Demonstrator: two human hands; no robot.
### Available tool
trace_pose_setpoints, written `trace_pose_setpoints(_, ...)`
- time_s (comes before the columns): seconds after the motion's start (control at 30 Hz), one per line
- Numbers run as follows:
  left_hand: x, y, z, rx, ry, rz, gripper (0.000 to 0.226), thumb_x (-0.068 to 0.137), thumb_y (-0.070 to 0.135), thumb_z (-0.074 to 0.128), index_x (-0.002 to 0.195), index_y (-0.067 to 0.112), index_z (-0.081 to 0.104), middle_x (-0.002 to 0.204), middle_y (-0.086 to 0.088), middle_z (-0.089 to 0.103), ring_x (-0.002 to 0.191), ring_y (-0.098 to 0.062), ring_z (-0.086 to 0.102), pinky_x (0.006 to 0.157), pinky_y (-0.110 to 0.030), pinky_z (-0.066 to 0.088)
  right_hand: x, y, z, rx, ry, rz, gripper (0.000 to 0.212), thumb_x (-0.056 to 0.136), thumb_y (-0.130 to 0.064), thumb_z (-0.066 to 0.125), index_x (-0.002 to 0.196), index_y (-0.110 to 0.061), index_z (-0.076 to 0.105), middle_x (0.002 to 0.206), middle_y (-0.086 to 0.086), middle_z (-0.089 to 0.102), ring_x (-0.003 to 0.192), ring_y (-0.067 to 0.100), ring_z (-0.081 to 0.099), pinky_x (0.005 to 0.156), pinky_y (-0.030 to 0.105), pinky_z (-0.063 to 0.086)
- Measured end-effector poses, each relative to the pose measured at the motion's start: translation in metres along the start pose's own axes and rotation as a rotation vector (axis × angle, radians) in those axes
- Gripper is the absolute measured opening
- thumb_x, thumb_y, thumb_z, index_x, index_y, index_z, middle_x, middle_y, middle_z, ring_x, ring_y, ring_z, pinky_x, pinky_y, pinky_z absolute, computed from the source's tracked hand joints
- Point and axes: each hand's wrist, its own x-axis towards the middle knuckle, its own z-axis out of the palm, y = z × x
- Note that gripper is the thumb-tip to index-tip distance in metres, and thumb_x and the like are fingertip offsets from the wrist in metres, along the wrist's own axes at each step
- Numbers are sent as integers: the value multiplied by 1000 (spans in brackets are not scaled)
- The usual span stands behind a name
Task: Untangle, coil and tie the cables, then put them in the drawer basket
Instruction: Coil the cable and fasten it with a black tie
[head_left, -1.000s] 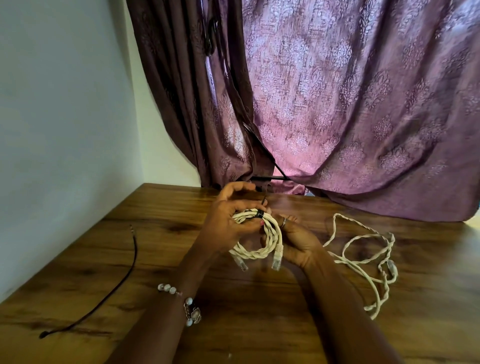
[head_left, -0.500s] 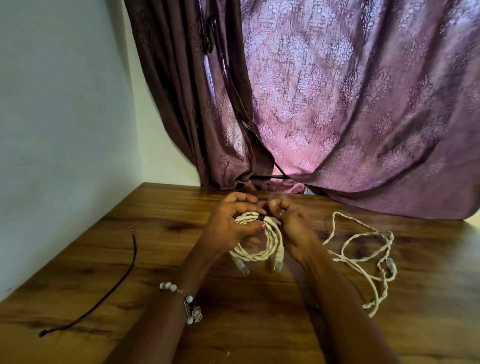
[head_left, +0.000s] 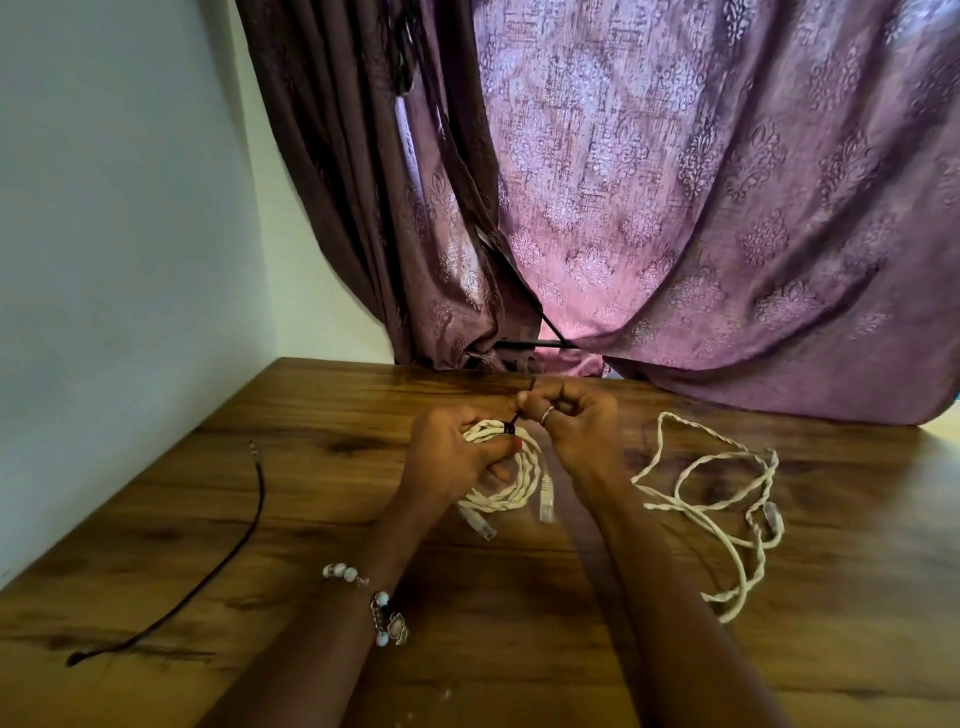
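Observation:
A cream twisted cable coil (head_left: 511, 486) is held above the wooden table (head_left: 322, 519) in front of me. My left hand (head_left: 449, 457) grips the coil's upper left side. A black tie (head_left: 509, 428) is wrapped around the top of the coil. My right hand (head_left: 574, 428) pinches the tie's free end just above the coil, fingers curled. Two clear plugs hang from the coil's lower part. A second cream cable (head_left: 727, 512) lies loose and tangled on the table to the right.
A thin black cable (head_left: 223, 564) lies stretched out on the table's left side, near the white wall (head_left: 114, 234). Purple patterned curtains (head_left: 701, 208) hang behind the table's far edge and drape onto its right side. No basket is in view.
My right hand has risen from beside the coil's lower right to above its top and now pinches the tie's end. My left hand still grips the coil in the same spot.

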Motion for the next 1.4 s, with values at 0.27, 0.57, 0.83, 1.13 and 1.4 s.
trace_pose_setpoints(0.27,2,-2,1,-67,-90,21,14,73,-1,77,86,3,73,74,-14,73,59,-21,68,59,-33,58,0,-2,-14,218,-183,9,16,70,1,73,79,12,65,84,13,75,80,23,72,74,37,58)
trace_pose_setpoints(0.57,0,0,-3,-57,-198,21,8,75,-3,74,83,-5,70,63,-11,69,51,-17,63,54,-27,53,1,5,-15,310,-241,14,24,56,9,72,60,-14,71,68,5,71,64,15,69,60,26,57)
trace_pose_setpoints(0.83,4,0,-10,-71,-132,-50,11,77,-2,74,86,-3,69,66,-18,69,47,-17,62,47,-23,52,6,4,-21,-44,-292,-106,27,73,20,64,85,-2,75,82,7,74,82,23,70,76,34,59)
trace_pose_setpoints(1.13,6,-3,-15,-48,-46,8,18,76,1,75,85,16,71,78,-13,73,65,-28,71,63,-43,60,11,-8,-16,-606,-287,-612,29,63,15,66,82,-3,76,80,4,74,75,6,65,67,8,50)
trace_pose_setpoints(1.4,4,2,-11,-133,-70,-28,13,81,-5,69,88,5,68,65,-21,66,46,-21,59,41,-23,47,6,-22,-11,-663,-243,-727,34,72,-21,47,76,-3,77,68,6,72,57,18,66,51,30,53)
